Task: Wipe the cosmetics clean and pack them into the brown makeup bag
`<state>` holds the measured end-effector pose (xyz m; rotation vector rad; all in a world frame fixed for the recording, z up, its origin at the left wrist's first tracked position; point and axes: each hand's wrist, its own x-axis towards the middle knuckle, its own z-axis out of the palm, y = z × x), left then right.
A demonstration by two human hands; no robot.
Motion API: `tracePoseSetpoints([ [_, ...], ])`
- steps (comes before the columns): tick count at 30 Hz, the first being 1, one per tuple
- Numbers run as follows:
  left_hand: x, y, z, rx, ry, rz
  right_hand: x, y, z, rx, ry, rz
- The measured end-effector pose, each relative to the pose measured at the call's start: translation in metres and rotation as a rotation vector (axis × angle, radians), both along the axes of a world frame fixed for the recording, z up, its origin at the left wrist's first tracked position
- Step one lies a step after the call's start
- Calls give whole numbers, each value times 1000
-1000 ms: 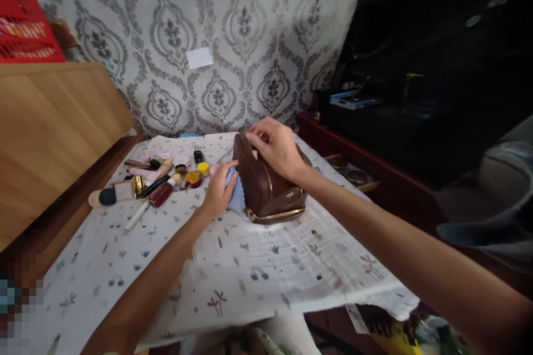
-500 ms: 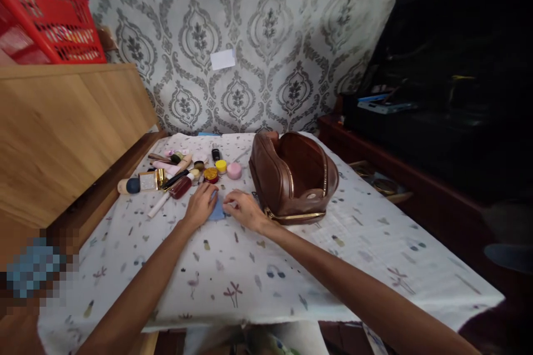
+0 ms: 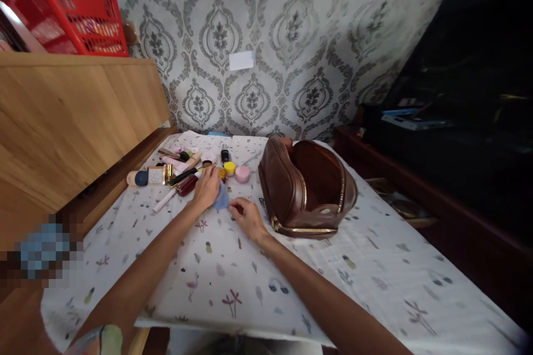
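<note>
The brown bag (image 3: 282,186) stands unzipped at two o'clock from the right hand (image 3: 249,219); cosmetics (image 3: 188,184) already lie out on the surface (image 3: 245,283); handling the blue cloth (image 3: 221,198) looks unfinished; left hand (image 3: 207,187) touches it, grip unclear; right fingertips narrow, hold uncertain.

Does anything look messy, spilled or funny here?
I can't see anything spilled or broken. The little makeup things look messy, lying in a jumble with some crossing others. The brown bag beside them gapes wide open, and the white card on the wall looks slightly crooked.
</note>
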<state>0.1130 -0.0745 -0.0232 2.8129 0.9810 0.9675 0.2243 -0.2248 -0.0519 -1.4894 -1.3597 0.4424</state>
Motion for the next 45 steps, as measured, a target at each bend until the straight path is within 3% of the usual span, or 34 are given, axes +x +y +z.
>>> tracePoseSetpoints([
  [6,16,22,-8,-15,44,4,0,0,0,-13,10,1],
  [15,-1,10,-4,8,15,-51,-3,-3,10,-39,-9,-37],
  [20,2,11,2,6,46,-6,-4,-5,15,-49,-14,-47],
  [28,13,19,18,-20,176,124,-3,-6,17,-65,-18,-45],
  [35,25,30,45,-37,327,185,-3,-4,14,-45,-3,-33],
  [40,51,46,61,-112,357,290,-2,-4,12,-24,0,-40],
  [45,81,67,64,-252,366,371,-2,-4,11,-18,-12,-46],
])
